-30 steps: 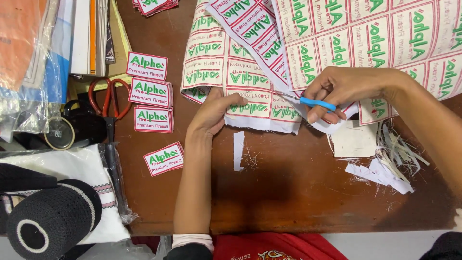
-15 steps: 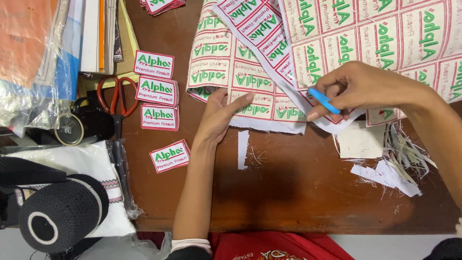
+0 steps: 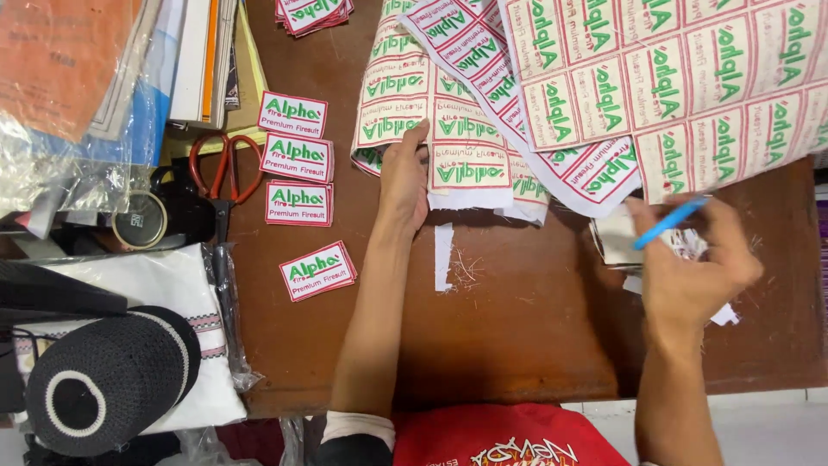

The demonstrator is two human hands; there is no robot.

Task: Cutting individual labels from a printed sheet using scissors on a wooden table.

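Note:
My left hand [image 3: 404, 177] lies flat on a sheet of white woven labels [image 3: 470, 129] with red borders and green lettering, pressing its lower edge to the brown table [image 3: 517, 328]. My right hand [image 3: 694, 263] is closed around a blue-handled cutting tool [image 3: 671, 222], held over white fabric offcuts [image 3: 621, 237] just below the overhanging larger label sheet [image 3: 673, 78]. A narrow white fabric strip [image 3: 443, 256] with loose threads lies on the table between my arms.
Several cut single labels [image 3: 297, 160] lie in a column at left, one more [image 3: 318, 270] below them. Red-handled scissors [image 3: 220, 173], a tape roll [image 3: 141, 222], stacked books and plastic bags fill the left edge. A black knitted cap [image 3: 108, 380] rests on white cloth.
My right hand has pulled away from the label sheet, down and to the right, with the blue tool. My left hand stays on the sheet's edge.

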